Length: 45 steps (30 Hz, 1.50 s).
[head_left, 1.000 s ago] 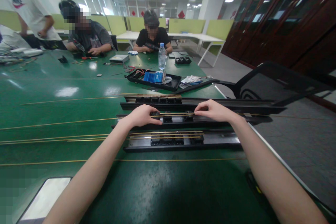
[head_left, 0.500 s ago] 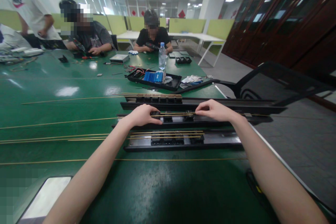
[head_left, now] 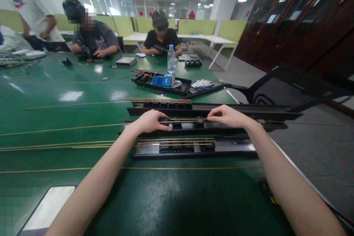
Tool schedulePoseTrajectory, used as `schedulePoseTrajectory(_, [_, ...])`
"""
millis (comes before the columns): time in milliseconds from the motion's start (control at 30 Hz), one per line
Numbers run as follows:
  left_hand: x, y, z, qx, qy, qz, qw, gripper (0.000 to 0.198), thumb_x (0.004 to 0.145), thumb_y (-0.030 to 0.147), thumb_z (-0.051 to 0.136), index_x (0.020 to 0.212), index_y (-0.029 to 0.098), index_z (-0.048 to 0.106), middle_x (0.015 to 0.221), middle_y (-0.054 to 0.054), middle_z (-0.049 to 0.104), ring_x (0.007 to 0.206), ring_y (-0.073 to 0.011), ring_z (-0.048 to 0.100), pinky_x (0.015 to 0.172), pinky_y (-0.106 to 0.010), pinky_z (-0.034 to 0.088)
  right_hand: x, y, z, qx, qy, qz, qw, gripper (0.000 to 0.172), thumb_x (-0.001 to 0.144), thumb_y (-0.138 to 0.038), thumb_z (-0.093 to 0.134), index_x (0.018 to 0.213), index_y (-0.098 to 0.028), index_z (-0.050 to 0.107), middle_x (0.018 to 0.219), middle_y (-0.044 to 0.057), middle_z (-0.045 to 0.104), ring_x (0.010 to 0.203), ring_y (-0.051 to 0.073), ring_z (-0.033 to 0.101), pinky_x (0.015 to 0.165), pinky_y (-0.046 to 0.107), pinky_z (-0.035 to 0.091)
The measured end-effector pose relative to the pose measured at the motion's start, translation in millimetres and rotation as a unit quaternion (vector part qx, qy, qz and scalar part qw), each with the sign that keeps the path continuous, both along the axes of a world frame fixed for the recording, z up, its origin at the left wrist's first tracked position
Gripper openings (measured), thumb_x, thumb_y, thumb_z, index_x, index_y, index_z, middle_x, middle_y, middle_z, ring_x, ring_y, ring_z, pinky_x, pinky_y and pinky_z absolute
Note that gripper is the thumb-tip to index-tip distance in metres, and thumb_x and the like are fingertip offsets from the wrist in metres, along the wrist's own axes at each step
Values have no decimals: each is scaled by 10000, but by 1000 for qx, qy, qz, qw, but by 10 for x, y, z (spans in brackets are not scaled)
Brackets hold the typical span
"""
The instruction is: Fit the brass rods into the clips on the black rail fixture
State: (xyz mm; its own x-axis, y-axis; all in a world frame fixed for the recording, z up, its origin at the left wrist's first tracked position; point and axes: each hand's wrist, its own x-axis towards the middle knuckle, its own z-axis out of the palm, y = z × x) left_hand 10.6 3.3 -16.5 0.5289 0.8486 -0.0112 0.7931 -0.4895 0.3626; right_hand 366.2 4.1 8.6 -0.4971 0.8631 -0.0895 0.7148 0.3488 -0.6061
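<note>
In the head view, my left hand (head_left: 151,121) holds a small black block (head_left: 164,120) at the left of the middle black rail (head_left: 182,131); fingers lie behind it and the thumb in front. Thin brass rods (head_left: 188,120) run from that block across further black blocks. My right hand (head_left: 225,116) pinches the right end of a rod between thumb and fingertips; the exact contact is partly hidden. Nearer to me lies a front rail (head_left: 235,145), with several black blocks under brass rods (head_left: 177,142). Behind the middle rail is a back rail (head_left: 235,110) with similar blocks and rods.
Long rods stretch left over the green table (head_left: 143,199); a single rod (head_left: 179,168) crosses in front. Beyond the rails are a black tray (head_left: 182,87), gloves (head_left: 203,84) and a bottle (head_left: 170,59). A chair (head_left: 293,84) stands right. Several people are across the table.
My right hand has shifted very slightly to the right at the rod's end. My left hand stays at the block.
</note>
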Motion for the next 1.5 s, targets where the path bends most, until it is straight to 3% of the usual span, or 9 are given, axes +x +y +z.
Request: schedulePoseTrajectory(1500, [-4, 3, -17, 10, 6, -4, 1000, 722, 694, 749, 655, 1173, 214, 729, 1013, -83, 763, 928, -275, 693, 790, -299, 485, 19, -2, 6, -30, -3, -9, 1000, 464, 803, -591, 613, 857, -154, 762, 749, 40, 690, 694, 189, 563, 670, 297, 408])
